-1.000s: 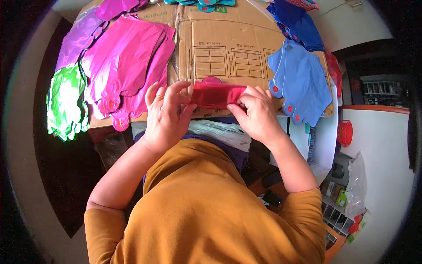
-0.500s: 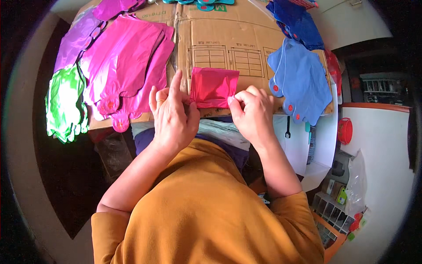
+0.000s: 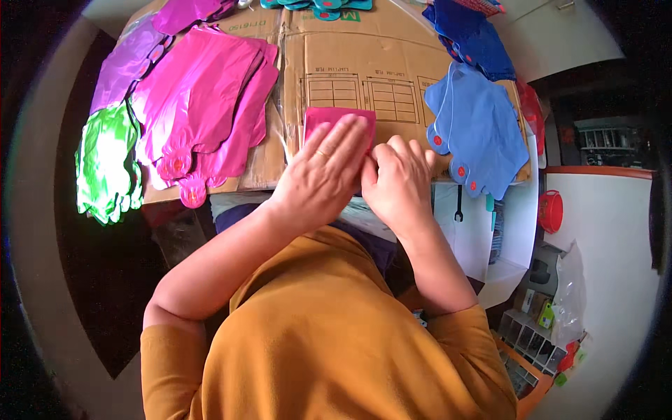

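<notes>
Mustard cloth covers your body (image 3: 315, 336) at the near side, and just past it your two hands come together over the near edge of the cardboard (image 3: 329, 52). Your left hand (image 3: 315, 166) lies open and flat, fingers straight and side by side, reaching across the pink packet (image 3: 313, 120). Your right hand (image 3: 399, 183) is curled at the packet's right side; whether it pinches the edge you are covering, I cannot tell. Judging by its shape, the packet is already folded down small and flat, so the folding looks well along; with your fingers over most of it, whether any fold is left cannot be made out. What shows is a smooth, deep pink strip with a fairly straight far edge and a neat far-left corner, resting on the cardboard near its middle. Left of it, larger pink pieces (image 3: 203, 91) lie spread out and overlapping, beside a shiny green stack (image 3: 105, 164); to the right sits a light blue stack (image 3: 479, 129). Farther off are lilac pieces (image 3: 129, 59) at left, dark blue ones (image 3: 472, 42) at right, and teal ones (image 3: 346, 4) along the far edge.
</notes>
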A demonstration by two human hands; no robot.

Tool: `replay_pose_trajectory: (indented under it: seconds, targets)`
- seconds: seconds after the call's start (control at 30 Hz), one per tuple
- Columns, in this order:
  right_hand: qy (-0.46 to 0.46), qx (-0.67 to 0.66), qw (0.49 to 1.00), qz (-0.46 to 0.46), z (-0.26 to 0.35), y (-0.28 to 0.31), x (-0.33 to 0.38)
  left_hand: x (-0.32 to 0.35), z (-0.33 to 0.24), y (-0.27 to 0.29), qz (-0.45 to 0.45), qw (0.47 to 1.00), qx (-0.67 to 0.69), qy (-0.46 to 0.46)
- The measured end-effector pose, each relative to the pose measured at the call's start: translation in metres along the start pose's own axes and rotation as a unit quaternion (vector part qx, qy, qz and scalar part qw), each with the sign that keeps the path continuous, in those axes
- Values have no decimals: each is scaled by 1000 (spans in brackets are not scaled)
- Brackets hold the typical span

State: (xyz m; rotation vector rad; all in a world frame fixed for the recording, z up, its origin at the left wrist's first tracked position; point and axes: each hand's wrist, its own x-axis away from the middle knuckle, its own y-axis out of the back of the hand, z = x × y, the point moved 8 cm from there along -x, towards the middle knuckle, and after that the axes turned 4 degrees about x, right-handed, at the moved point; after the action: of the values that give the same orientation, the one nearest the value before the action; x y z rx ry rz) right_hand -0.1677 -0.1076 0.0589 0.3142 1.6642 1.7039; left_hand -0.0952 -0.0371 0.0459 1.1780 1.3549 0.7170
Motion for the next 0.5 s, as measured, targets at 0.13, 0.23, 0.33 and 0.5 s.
replay_pose_trajectory:
  seconds: [0.13, 0.23, 0.33, 0.5]
  targets:
    - [7, -14, 1000, -12, 0, 1, 1, 8, 9, -12, 4, 997, -7, 75]
    - [-3, -4, 1000, 18, 0, -2, 2, 8, 9, -11, 8, 995, 4, 97]
    - [-10, 2, 999, 40, 3, -1, 0, 5, 15, -3, 16, 995, 30, 97]
    - [160, 19, 986, 30, 19, -14, 1, 8, 23, -1, 22, 995, 52, 86]
